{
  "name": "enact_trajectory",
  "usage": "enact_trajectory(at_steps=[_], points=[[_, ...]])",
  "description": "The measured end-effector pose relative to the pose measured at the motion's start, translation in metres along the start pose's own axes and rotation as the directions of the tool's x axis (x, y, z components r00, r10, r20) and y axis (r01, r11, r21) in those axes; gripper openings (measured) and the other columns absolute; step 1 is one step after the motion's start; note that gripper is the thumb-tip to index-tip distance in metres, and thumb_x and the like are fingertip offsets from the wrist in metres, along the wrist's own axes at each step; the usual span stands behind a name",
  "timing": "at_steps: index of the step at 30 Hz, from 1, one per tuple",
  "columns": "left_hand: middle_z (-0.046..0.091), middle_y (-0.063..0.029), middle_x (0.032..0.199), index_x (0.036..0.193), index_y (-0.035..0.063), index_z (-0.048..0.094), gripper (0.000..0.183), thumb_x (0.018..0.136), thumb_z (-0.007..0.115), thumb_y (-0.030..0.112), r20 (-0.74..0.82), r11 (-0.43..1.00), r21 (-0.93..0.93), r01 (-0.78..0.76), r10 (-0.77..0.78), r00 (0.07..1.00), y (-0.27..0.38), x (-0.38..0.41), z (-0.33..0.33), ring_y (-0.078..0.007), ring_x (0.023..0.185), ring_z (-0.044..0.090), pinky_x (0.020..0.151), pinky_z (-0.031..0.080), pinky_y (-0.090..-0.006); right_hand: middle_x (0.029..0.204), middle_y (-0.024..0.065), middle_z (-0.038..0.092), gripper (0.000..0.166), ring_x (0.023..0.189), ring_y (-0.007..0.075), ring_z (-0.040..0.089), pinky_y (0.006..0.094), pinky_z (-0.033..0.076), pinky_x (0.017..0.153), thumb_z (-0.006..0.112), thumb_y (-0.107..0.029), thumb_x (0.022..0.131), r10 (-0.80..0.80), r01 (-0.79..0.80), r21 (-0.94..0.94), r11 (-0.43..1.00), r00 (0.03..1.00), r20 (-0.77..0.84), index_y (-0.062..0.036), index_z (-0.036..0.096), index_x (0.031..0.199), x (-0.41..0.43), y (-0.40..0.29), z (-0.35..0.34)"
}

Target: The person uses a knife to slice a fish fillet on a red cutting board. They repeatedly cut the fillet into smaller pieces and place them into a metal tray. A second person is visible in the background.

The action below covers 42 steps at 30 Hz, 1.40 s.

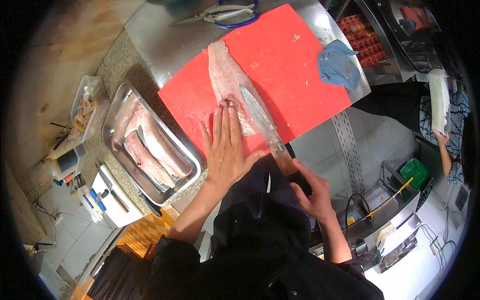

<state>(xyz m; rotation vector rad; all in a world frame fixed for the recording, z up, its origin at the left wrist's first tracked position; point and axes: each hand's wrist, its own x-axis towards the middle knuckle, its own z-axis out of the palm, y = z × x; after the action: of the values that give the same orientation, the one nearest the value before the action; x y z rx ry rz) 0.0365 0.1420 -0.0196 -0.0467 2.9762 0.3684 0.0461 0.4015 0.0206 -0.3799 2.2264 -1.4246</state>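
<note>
A long pale fish fillet [232, 75] lies on a red cutting board [300, 75]. My left hand [225, 150] is laid flat with its fingers together except the little finger, its fingertips at the fillet's left edge near the wide end. In my right hand [313, 191] is the dark handle of a large kitchen knife [262, 120]; its wet blade points up and left, over the right part of the fillet. Whether the edge cuts into the flesh I cannot tell. Kitchen shears [228, 15] with blue-rimmed handles lie beyond the board, and a blue cloth [338, 64] sits at its right corner.
On the left, a steel tray [123, 165] holds several fish pieces, beside a plastic container [88, 112] of scraps. Knives lie on a white board [127, 210]. A person [427, 108] stands at the right, holding a long white container [438, 101]. Egg trays [363, 45] are at upper right.
</note>
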Motion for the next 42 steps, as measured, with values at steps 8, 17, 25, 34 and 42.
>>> enact_trajectory(at_steps=[8, 17, 25, 34, 42], points=[[0.021, -0.0309, 0.164, 0.161, 0.0029, 0.027, 0.098, 0.093, 0.052, 0.069, -0.123, 0.999, -0.042, -0.007, 0.001, 0.992, 0.006, -0.024, -0.003, -0.0501, 0.153, 0.016, 0.121, 0.005, -0.0657, 0.136, 0.0195, 0.065, 0.059, 0.117, 0.0361, 0.068, 0.0371, 0.054, 0.096, 0.073, -0.001, 0.087, 0.106, -0.106, 0.045, 0.993, 0.994, -0.015, -0.0035, 0.056, 0.143, -0.006, 0.002, -0.007], [0.054, -0.0152, 0.147, 0.142, 0.0012, 0.057, 0.066, 0.090, 0.067, 0.041, -0.226, 0.986, -0.115, -0.119, 0.091, 0.970, 0.000, -0.019, 0.002, -0.0326, 0.133, 0.051, 0.119, 0.023, -0.0562, 0.135, 0.0181, 0.065, 0.060, 0.115, 0.0365, 0.069, 0.0376, 0.055, 0.094, 0.072, -0.003, 0.088, 0.001, 0.000, -0.005, 1.000, 0.999, 0.046, -0.0074, 0.056, 0.145, -0.002, 0.006, -0.012], [0.046, -0.0164, 0.157, 0.146, 0.0005, 0.053, 0.071, 0.088, 0.070, 0.038, -0.160, 0.995, -0.053, -0.085, 0.076, 0.984, -0.007, -0.028, 0.001, -0.0342, 0.145, 0.041, 0.122, 0.018, -0.0583, 0.132, 0.0197, 0.066, 0.062, 0.113, 0.0376, 0.068, 0.0384, 0.055, 0.094, 0.071, -0.004, 0.089, -0.008, 0.007, 0.006, 1.000, 0.998, 0.062, -0.0103, 0.053, 0.148, 0.002, 0.009, -0.001], [0.050, -0.0154, 0.153, 0.142, 0.0010, 0.057, 0.067, 0.087, 0.073, 0.036, -0.213, 0.987, -0.085, -0.138, 0.117, 0.970, -0.013, -0.027, 0.001, -0.0342, 0.143, 0.043, 0.121, 0.024, -0.0571, 0.106, 0.0197, 0.071, 0.065, 0.084, 0.0344, 0.069, 0.0397, 0.056, 0.075, 0.072, -0.002, 0.088, 0.026, -0.016, -0.111, 0.994, 0.995, 0.091, -0.0121, 0.053, 0.149, -0.005, 0.008, -0.003], [0.053, -0.0148, 0.151, 0.140, 0.0008, 0.059, 0.063, 0.087, 0.073, 0.032, -0.228, 0.978, -0.122, -0.171, 0.140, 0.964, -0.015, -0.025, 0.004, -0.0342, 0.140, 0.046, 0.120, 0.026, -0.0557, 0.117, 0.0230, 0.070, 0.066, 0.094, 0.0369, 0.071, 0.0388, 0.057, 0.081, 0.073, 0.001, 0.087, 0.000, -0.002, -0.032, 0.999, 0.998, -0.061, -0.0086, 0.052, 0.148, -0.008, -0.003, 0.030]])
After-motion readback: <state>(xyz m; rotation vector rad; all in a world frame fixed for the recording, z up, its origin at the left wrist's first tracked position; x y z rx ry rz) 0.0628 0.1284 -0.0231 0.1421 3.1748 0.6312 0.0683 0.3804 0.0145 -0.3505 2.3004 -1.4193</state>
